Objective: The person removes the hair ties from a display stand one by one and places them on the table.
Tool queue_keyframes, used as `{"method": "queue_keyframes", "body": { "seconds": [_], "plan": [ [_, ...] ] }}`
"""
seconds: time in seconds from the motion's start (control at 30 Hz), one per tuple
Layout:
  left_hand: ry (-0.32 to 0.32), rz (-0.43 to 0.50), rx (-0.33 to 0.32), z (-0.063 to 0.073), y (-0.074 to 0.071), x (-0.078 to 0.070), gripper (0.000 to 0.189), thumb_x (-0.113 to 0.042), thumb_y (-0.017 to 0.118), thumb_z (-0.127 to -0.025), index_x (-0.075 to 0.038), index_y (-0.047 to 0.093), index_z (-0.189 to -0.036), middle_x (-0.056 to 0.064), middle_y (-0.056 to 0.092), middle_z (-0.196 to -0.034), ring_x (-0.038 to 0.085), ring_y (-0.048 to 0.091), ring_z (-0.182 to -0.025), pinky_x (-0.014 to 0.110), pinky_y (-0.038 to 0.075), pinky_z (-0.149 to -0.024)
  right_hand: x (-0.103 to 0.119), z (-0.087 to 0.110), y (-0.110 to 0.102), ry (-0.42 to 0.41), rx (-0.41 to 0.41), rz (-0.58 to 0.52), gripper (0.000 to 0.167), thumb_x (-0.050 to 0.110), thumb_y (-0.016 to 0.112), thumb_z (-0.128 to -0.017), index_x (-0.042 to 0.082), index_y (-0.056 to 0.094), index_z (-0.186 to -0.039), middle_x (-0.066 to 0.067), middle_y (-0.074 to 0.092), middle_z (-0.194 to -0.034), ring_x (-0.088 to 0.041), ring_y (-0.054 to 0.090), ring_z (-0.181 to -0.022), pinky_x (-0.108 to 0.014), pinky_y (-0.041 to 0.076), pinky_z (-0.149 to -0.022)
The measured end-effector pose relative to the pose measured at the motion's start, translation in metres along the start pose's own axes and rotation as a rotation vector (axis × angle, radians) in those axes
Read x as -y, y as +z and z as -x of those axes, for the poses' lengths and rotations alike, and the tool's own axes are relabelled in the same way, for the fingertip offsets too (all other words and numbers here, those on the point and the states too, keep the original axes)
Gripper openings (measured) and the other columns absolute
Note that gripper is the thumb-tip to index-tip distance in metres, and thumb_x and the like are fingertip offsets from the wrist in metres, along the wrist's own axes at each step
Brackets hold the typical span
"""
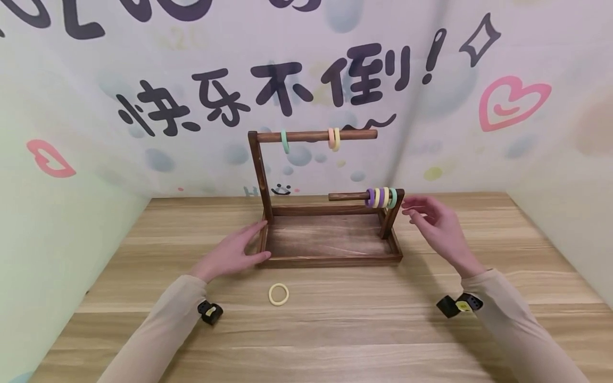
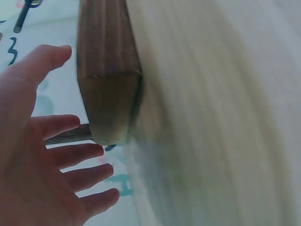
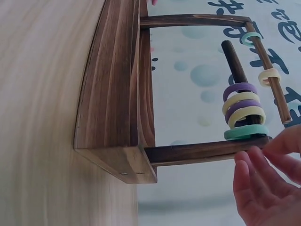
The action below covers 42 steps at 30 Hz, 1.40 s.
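Note:
A dark wooden rack [image 1: 330,261] with a shallow tray base stands on the table. Its tall left post carries a long upper bar [image 1: 306,136] holding a green ring [image 1: 284,142], a pink ring [image 1: 331,139] and a yellow ring [image 1: 337,139]. Several purple, yellow and green rings sit together on the shorter lower bar [image 1: 346,197], beside its post. My left hand [image 1: 230,256] is at the tray's left end, fingers and thumb spread. Beside the short right post [image 1: 391,218], my right hand [image 1: 440,229] has loosely bent fingers [image 3: 254,174], nothing visible between them.
A loose pale yellow ring [image 1: 270,294] lies flat on the wooden table [image 1: 335,330], in front of the tray. Behind the rack hangs a printed white cloth [image 1: 215,159]. Each wrist wears a small black camera [image 1: 209,312].

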<state>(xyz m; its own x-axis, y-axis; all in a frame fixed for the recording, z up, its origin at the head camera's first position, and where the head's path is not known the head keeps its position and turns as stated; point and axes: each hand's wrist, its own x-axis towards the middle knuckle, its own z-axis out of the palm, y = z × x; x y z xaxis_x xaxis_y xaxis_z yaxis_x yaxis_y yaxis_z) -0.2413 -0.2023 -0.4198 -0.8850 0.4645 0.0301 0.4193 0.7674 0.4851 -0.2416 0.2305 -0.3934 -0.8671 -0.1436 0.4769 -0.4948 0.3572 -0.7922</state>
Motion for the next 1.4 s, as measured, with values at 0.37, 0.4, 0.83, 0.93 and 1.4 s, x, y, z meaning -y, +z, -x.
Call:
{"method": "queue_keyframes", "body": {
  "seconds": [0.37, 0.4, 0.83, 0.93, 1.4],
  "plan": [
    [0.055, 0.013, -0.125, -0.010, -0.008, -0.027, 0.069, -0.031, 0.067, -0.091, -0.004, 0.037, -0.147, 0.023, 0.035, -0.149, 0.043, 0.036, -0.133, 0.058, 0.031, -0.105, -0.001, -0.013, 0.009, 0.000, -0.076, 0.068, 0.032, -0.006, 0.056, -0.094, -0.008, 0.049, -0.125, -0.020, 0.056, -0.120, -0.012, 0.056, -0.104, -0.012, 0.047, -0.076],
    [0.061, 0.019, -0.138, -0.011, -0.009, -0.029, 0.068, -0.030, 0.067, -0.091, -0.004, 0.038, -0.146, 0.022, 0.036, -0.148, 0.042, 0.036, -0.133, 0.057, 0.031, -0.106, -0.001, -0.014, 0.010, 0.000, -0.079, 0.069, 0.032, -0.006, 0.056, -0.094, -0.008, 0.049, -0.126, -0.020, 0.056, -0.120, -0.011, 0.056, -0.104, -0.012, 0.047, -0.077],
    [0.160, 0.062, -0.280, -0.032, -0.005, -0.055, 0.061, -0.024, 0.070, -0.089, -0.001, 0.047, -0.140, 0.017, 0.047, -0.142, 0.034, 0.042, -0.131, 0.048, 0.034, -0.107, -0.010, -0.019, 0.018, 0.049, -0.100, -0.108, 0.028, 0.004, 0.052, -0.100, -0.009, 0.053, -0.124, 0.000, 0.060, -0.110, -0.006, 0.061, -0.094, -0.021, 0.052, -0.081],
    [0.200, 0.085, -0.290, -0.038, -0.005, -0.063, 0.061, -0.025, 0.069, -0.089, -0.003, 0.045, -0.141, 0.014, 0.045, -0.145, 0.031, 0.041, -0.132, 0.047, 0.034, -0.107, -0.013, -0.018, 0.019, 0.055, -0.103, -0.124, 0.030, 0.006, 0.051, -0.100, -0.008, 0.052, -0.126, 0.002, 0.059, -0.110, -0.005, 0.061, -0.096, -0.022, 0.053, -0.082],
    [0.313, 0.163, -0.302, -0.082, 0.004, -0.112, 0.057, -0.023, 0.069, -0.091, -0.004, 0.046, -0.140, 0.011, 0.047, -0.143, 0.022, 0.040, -0.134, 0.045, 0.018, -0.115, -0.018, -0.017, 0.021, 0.070, -0.077, -0.250, 0.030, 0.007, 0.050, -0.101, -0.006, 0.049, -0.127, -0.004, 0.057, -0.112, -0.010, 0.059, -0.102, -0.023, 0.052, -0.083]
  ]
}}
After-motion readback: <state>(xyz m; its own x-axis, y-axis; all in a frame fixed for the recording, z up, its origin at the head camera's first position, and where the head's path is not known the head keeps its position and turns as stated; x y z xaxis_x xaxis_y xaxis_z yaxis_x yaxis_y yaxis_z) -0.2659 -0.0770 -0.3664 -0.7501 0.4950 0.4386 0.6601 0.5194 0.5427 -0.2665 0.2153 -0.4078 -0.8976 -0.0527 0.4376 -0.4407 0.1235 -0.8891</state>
